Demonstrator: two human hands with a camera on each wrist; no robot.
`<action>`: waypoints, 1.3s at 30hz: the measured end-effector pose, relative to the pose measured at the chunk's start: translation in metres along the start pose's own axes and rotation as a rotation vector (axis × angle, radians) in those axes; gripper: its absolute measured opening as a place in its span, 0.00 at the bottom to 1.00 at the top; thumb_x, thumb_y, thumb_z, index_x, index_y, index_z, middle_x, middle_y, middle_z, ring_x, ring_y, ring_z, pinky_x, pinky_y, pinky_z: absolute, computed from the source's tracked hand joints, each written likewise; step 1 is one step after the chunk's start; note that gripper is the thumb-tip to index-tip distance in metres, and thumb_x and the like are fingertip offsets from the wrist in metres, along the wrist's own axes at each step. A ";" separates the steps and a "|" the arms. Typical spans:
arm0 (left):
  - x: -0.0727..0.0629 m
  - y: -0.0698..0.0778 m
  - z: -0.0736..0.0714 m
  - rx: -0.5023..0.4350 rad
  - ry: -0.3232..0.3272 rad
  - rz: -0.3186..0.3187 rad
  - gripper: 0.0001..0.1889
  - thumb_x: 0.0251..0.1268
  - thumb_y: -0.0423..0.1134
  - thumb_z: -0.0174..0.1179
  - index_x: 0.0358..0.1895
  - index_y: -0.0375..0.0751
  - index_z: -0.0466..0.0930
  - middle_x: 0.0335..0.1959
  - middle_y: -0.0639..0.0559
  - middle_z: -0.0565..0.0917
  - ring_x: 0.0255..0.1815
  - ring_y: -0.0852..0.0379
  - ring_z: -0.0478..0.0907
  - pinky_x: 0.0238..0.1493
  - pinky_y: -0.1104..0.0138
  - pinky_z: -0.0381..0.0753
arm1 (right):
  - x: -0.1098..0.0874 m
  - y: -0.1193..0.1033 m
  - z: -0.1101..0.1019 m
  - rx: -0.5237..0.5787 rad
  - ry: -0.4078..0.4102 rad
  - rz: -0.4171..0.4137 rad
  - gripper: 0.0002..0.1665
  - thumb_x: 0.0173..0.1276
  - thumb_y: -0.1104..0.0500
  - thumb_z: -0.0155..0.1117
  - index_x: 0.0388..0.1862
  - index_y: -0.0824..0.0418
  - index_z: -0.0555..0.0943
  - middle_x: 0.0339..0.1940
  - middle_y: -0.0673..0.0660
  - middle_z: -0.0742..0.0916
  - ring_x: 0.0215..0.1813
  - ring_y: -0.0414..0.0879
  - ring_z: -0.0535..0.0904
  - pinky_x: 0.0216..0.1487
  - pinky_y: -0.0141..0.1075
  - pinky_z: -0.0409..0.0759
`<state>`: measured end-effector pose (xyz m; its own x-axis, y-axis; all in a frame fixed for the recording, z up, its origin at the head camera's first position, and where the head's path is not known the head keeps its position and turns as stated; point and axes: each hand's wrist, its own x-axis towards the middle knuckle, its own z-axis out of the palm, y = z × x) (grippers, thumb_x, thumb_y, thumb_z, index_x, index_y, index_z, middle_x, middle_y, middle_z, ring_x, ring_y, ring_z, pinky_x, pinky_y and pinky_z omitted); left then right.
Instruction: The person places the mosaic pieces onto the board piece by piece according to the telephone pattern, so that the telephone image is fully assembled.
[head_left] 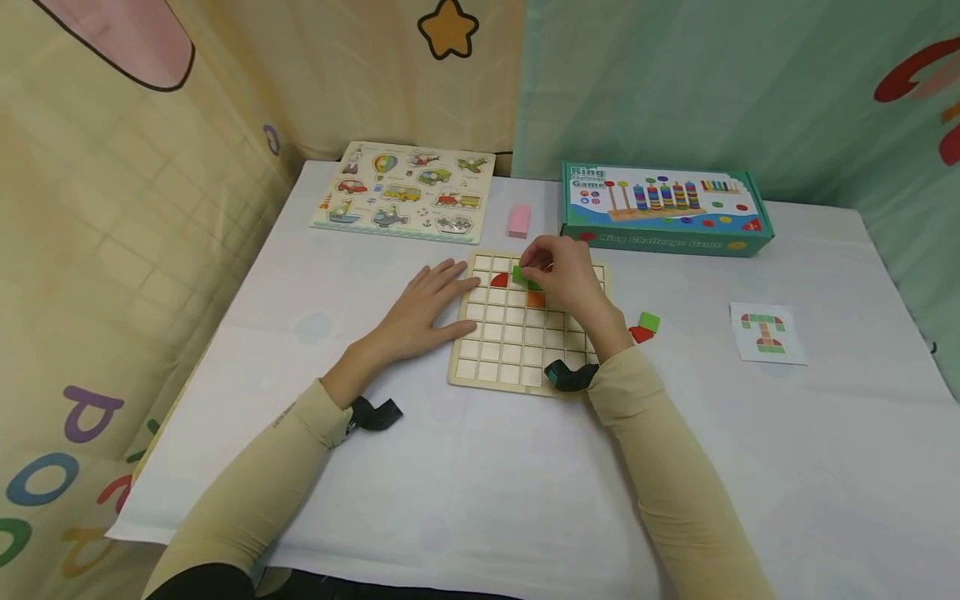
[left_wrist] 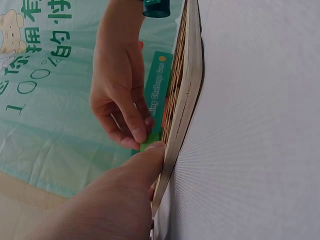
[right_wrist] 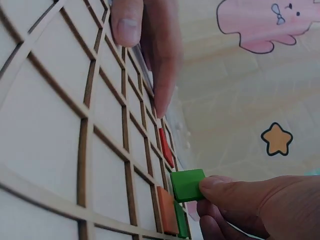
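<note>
A wooden grid board (head_left: 489, 351) lies on the table in the head view. My right hand (head_left: 567, 277) pinches a green square tile (right_wrist: 187, 185) between thumb and fingers, tilted over the far part of the grid. Close to that tile, an orange tile (right_wrist: 167, 210) and another green tile (right_wrist: 180, 220) sit in cells. A red quarter-round tile (head_left: 499, 280) occupies a cell to their left. My left hand (head_left: 429, 307) rests flat at the board's left edge, fingers straight and spread, with the thumb and fingertips on the rim.
Right of the board lie a loose green tile (head_left: 649, 322) and red pieces (head_left: 641, 334). Farther right is a pattern card (head_left: 768, 333). Behind stand a picture puzzle board (head_left: 405, 193), a pink block (head_left: 519, 221) and a green game box (head_left: 667, 208).
</note>
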<state>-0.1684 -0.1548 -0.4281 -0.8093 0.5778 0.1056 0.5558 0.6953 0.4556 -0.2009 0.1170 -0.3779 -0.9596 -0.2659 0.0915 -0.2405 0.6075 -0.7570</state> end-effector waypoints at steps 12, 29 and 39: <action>0.000 0.004 -0.002 0.003 0.001 0.002 0.37 0.75 0.58 0.63 0.81 0.50 0.65 0.86 0.43 0.57 0.89 0.42 0.45 0.88 0.47 0.38 | 0.001 0.007 0.007 -0.060 -0.033 0.017 0.04 0.73 0.66 0.71 0.44 0.64 0.90 0.41 0.60 0.91 0.45 0.53 0.85 0.51 0.46 0.84; 0.001 0.003 -0.001 0.005 0.014 0.016 0.38 0.74 0.56 0.64 0.81 0.48 0.66 0.86 0.41 0.57 0.88 0.41 0.46 0.88 0.45 0.40 | -0.002 0.013 -0.013 -0.190 -0.018 0.050 0.04 0.72 0.66 0.71 0.41 0.64 0.90 0.38 0.63 0.91 0.44 0.56 0.84 0.51 0.48 0.83; 0.001 0.004 -0.002 0.006 0.008 0.013 0.37 0.74 0.56 0.63 0.81 0.47 0.66 0.86 0.41 0.57 0.88 0.41 0.46 0.88 0.45 0.39 | -0.004 0.005 -0.017 -0.214 -0.012 0.055 0.03 0.71 0.65 0.72 0.40 0.63 0.91 0.36 0.61 0.91 0.43 0.55 0.83 0.50 0.47 0.83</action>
<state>-0.1672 -0.1521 -0.4247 -0.8035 0.5834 0.1189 0.5676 0.6902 0.4489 -0.2012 0.1336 -0.3715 -0.9706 -0.2363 0.0456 -0.2150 0.7660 -0.6059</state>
